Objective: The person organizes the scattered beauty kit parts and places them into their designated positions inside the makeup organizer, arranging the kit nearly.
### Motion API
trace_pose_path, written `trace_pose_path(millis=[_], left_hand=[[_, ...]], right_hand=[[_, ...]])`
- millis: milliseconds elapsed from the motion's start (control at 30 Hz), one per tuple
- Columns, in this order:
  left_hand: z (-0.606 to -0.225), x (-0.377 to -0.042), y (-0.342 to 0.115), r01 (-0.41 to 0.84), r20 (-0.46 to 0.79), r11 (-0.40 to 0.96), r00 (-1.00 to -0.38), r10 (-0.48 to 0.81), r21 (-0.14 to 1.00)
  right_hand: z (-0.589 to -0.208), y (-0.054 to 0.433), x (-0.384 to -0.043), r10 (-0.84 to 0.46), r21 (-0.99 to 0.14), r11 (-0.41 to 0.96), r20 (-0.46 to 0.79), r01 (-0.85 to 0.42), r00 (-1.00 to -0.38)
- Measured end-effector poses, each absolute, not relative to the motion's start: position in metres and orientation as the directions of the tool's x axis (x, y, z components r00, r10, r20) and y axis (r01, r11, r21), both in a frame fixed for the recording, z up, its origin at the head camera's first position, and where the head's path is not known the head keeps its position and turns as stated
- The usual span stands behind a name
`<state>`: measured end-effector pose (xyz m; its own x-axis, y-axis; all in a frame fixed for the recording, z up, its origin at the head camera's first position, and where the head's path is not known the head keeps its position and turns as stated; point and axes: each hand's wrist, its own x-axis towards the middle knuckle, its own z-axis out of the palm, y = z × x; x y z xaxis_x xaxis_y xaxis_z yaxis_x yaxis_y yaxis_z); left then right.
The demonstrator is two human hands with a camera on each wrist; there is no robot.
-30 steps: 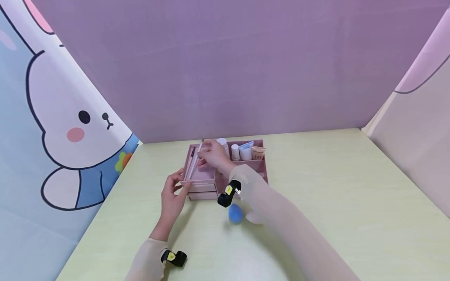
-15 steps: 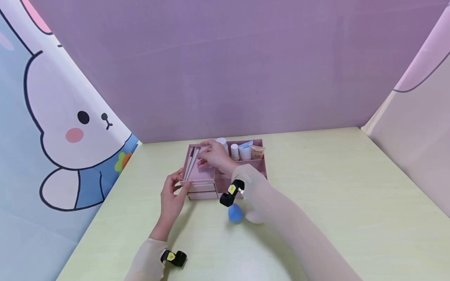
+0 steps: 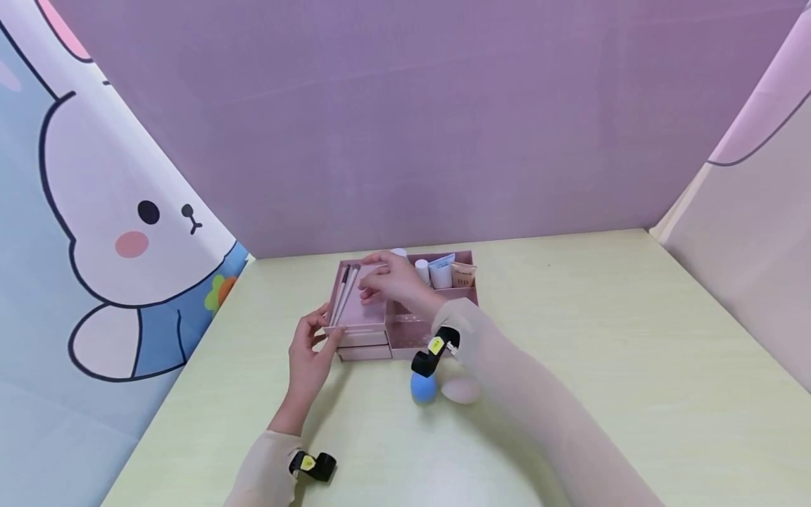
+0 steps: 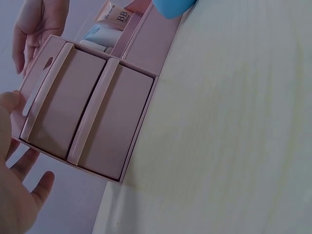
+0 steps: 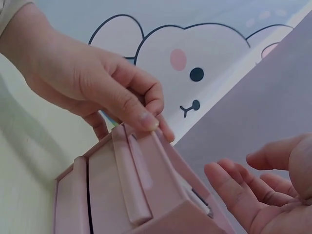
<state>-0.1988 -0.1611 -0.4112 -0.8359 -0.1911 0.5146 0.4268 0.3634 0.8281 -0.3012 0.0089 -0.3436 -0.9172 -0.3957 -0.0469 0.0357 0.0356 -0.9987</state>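
A pink makeup organizer (image 3: pixel 364 328) stands on the table, with two drawers below an open top tray. My left hand (image 3: pixel 310 359) holds its front left corner, the thumb on the front edge and the fingers along the side; the right wrist view shows this hand (image 5: pixel 92 78) too. Two slim makeup brushes (image 3: pixel 345 292) lie side by side along the tray's left side. Over the tray, to the right of the brushes, hovers my right hand (image 3: pixel 399 280), fingers loosely bent around nothing. In the left wrist view that hand (image 4: pixel 41 24) appears behind the organizer.
The organizer's back right compartment holds a white-capped bottle (image 3: pixel 422 270), a blue-and-white tube (image 3: pixel 441 272) and a BB cream tube (image 3: pixel 464 276). In front of it sit a blue makeup sponge (image 3: pixel 423 389) and a pale pink one (image 3: pixel 461 390). A purple backdrop (image 3: pixel 443 141) rises behind.
The right hand has lowered one brush into the tray beside the other and let it go. It has then shifted slightly to the right. The left hand stays at the corner.
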Motion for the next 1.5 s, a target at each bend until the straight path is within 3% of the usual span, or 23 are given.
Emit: trace_pose_path(millis=[433, 867, 1133, 1500], left_hand=[[-0.44, -0.217, -0.176, 0.444, 0.519, 0.33, -0.835, -0.185, 0.833], [-0.438, -0.217, -0.175, 0.451, 0.54, 0.366, -0.82, -0.19, 0.814], [-0.439, -0.216, -0.175, 0.45, 0.527, 0.339, -0.831, -0.181, 0.826], [-0.427, -0.21, -0.168, 0.448, 0.533, 0.362, -0.826, -0.184, 0.818]], right_hand=[[-0.346, 0.054, -0.286, -0.492, -1.0, -0.029, 0.005, 0.011, -0.871], [-0.352, 0.097, -0.272, -0.51, -0.993, 0.102, 0.002, -0.063, -0.86], [-0.365, 0.133, -0.261, -0.531, -0.99, 0.077, 0.056, -0.114, -0.845], [-0.384, 0.174, -0.256, -0.518, -0.993, 0.108, -0.015, -0.047, -0.856]])
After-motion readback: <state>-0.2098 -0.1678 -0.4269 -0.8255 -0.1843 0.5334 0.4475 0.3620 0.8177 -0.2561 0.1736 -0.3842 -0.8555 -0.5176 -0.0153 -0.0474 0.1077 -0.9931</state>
